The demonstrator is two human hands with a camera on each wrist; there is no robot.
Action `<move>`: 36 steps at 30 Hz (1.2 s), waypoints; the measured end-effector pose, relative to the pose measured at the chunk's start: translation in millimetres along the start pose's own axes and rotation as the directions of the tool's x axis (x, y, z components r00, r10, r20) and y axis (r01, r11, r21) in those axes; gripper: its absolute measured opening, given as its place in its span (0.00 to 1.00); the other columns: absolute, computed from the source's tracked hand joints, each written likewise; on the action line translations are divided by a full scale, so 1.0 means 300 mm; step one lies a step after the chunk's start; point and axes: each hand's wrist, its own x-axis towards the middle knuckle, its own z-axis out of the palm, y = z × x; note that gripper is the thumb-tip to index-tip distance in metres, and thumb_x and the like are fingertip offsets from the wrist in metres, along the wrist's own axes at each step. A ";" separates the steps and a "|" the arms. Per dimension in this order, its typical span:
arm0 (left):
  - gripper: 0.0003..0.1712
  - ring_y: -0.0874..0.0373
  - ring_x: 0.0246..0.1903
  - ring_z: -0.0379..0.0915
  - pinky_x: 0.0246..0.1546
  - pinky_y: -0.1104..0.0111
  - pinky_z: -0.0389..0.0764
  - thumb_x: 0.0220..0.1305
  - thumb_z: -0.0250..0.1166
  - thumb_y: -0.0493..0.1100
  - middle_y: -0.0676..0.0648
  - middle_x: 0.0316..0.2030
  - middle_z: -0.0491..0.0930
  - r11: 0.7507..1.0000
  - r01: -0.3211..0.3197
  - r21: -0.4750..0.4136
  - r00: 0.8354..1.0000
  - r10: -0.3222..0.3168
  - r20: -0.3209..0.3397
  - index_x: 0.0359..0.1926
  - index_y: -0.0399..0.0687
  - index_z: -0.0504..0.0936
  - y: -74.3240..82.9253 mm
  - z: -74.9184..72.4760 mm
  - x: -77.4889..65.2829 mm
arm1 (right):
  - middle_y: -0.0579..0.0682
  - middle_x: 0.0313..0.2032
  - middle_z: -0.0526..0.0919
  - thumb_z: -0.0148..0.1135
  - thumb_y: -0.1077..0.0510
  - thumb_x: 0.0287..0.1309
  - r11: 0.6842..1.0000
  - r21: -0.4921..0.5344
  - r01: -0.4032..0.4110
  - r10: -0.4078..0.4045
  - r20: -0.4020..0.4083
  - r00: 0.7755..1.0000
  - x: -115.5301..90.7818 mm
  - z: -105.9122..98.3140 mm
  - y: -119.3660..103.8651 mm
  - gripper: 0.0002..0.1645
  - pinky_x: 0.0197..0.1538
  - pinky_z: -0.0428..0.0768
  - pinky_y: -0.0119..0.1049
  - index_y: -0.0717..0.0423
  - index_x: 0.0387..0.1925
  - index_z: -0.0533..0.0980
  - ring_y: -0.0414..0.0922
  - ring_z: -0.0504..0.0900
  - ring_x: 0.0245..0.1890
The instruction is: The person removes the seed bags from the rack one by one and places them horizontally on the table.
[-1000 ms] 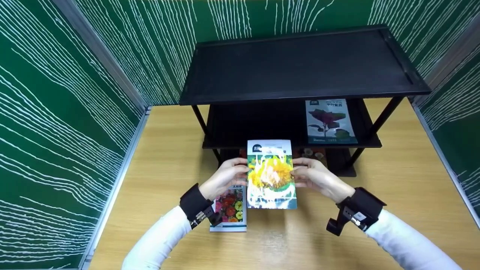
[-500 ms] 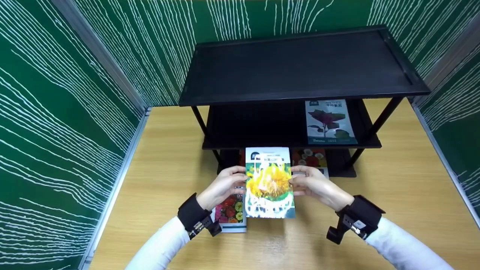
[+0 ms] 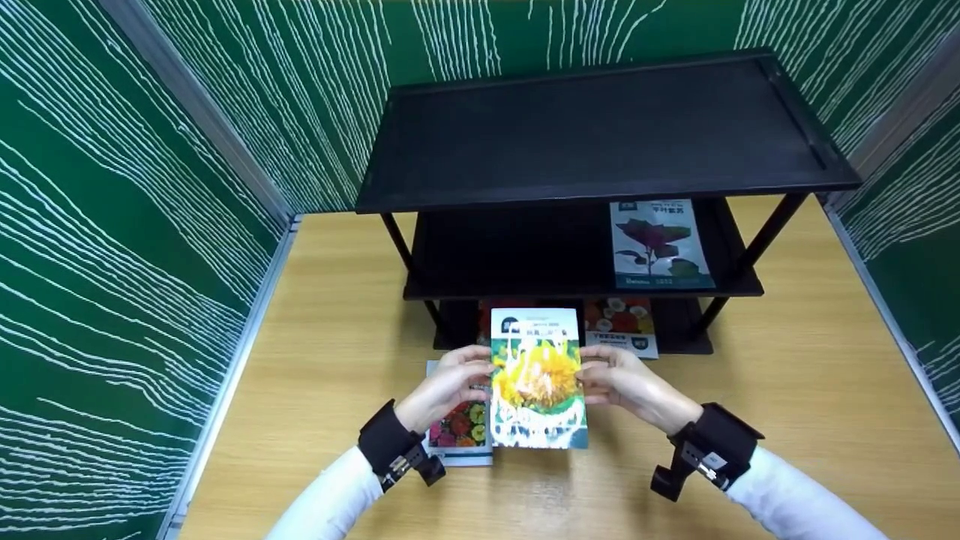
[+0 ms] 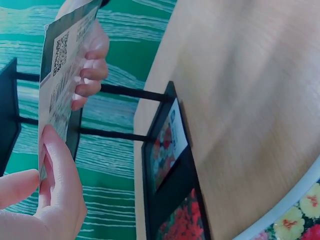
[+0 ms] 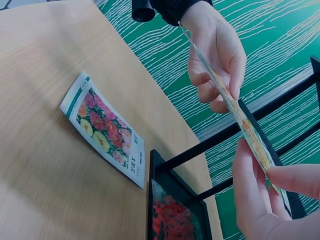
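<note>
A flat seed packet with a yellow flower picture (image 3: pixel 538 375) is held up in front of the black rack, glare washing over its face. By its left edge my left hand (image 3: pixel 450 382) pinches it between thumb and fingers. My right hand (image 3: pixel 634 386) grips the opposite edge the same way. In the left wrist view the packet's back (image 4: pixel 60 75) shows a QR code and print. Below and behind the left hand, a second packet with red, pink and yellow flowers (image 3: pixel 459 435) lies on the table, partly covered in the head view.
The three-tier black rack (image 3: pixel 600 135) stands at the back. A packet with a purple-leaved plant (image 3: pixel 656 244) lies on its middle shelf, right side. Two red-flowered packets lie on the bottom shelf, one at the right (image 3: pixel 621 322). Green walls with white lines (image 3: pixel 112 300) enclose the table (image 3: pixel 315 322).
Both hands have lowered the yellow-flower packet toward the person, away from the rack. More of the right bottom-shelf packet now shows. The other packets have stayed put.
</note>
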 end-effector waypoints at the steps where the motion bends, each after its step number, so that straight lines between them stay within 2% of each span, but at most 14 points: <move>1: 0.20 0.60 0.25 0.70 0.23 0.74 0.76 0.59 0.53 0.33 0.47 0.31 0.72 1.000 0.002 0.000 1.000 -0.002 -0.002 0.53 0.31 0.64 -0.005 -0.001 0.001 | 0.51 0.36 0.78 0.51 0.68 0.55 1.000 -0.001 0.000 0.000 0.002 1.000 0.003 -0.002 0.005 0.30 0.44 0.78 0.40 0.73 0.57 0.53 0.44 0.79 0.35; 12: 0.23 0.62 0.23 0.70 0.22 0.75 0.75 0.59 0.53 0.33 0.48 0.30 0.73 1.000 0.012 0.007 1.000 -0.012 -0.024 0.56 0.29 0.62 -0.053 -0.020 0.016 | 0.53 0.36 0.80 0.52 0.68 0.54 1.000 0.029 -0.009 0.009 -0.012 1.000 0.037 -0.007 0.057 0.32 0.42 0.79 0.38 0.74 0.58 0.53 0.45 0.80 0.34; 18: 0.24 0.63 0.23 0.69 0.24 0.73 0.76 0.61 0.53 0.34 0.47 0.34 0.73 0.999 0.023 0.048 0.997 -0.019 -0.075 0.57 0.30 0.62 -0.092 -0.034 0.028 | 0.52 0.34 0.79 0.52 0.69 0.52 0.999 0.045 -0.023 0.026 -0.050 0.998 0.057 -0.003 0.098 0.29 0.40 0.80 0.37 0.73 0.55 0.55 0.44 0.79 0.32; 22: 0.24 0.63 0.23 0.69 0.25 0.73 0.75 0.60 0.53 0.35 0.47 0.33 0.72 0.998 0.037 0.059 0.992 -0.030 -0.121 0.57 0.30 0.62 -0.121 -0.044 0.040 | 0.53 0.34 0.79 0.53 0.69 0.51 0.997 0.065 -0.037 0.042 -0.082 0.996 0.071 0.001 0.131 0.31 0.40 0.80 0.38 0.73 0.56 0.54 0.44 0.79 0.33; 29: 0.22 0.60 0.25 0.69 0.25 0.72 0.73 0.60 0.53 0.35 0.45 0.36 0.72 0.996 0.056 0.068 0.983 -0.043 -0.176 0.55 0.31 0.65 -0.156 -0.047 0.052 | 0.53 0.33 0.80 0.58 0.67 0.48 0.993 0.113 -0.020 0.027 -0.061 0.998 0.081 -0.001 0.178 0.35 0.41 0.79 0.39 0.74 0.56 0.55 0.45 0.79 0.33; 34: 0.22 0.60 0.26 0.67 0.24 0.73 0.72 0.61 0.53 0.36 0.45 0.37 0.72 0.995 0.068 0.079 0.978 -0.050 -0.203 0.56 0.32 0.65 -0.179 -0.054 0.059 | 0.52 0.32 0.80 0.58 0.67 0.47 0.989 0.133 -0.059 0.076 -0.123 0.989 0.097 0.002 0.204 0.37 0.41 0.79 0.39 0.74 0.57 0.53 0.44 0.79 0.32; 36: 0.23 0.60 0.25 0.66 0.23 0.73 0.71 0.61 0.53 0.36 0.45 0.35 0.72 0.994 0.070 0.083 0.976 -0.051 -0.211 0.56 0.32 0.65 -0.188 -0.057 0.062 | 0.52 0.31 0.80 0.55 0.68 0.49 0.988 0.141 -0.066 0.083 -0.121 0.989 0.103 0.001 0.217 0.35 0.41 0.79 0.39 0.74 0.57 0.53 0.45 0.79 0.32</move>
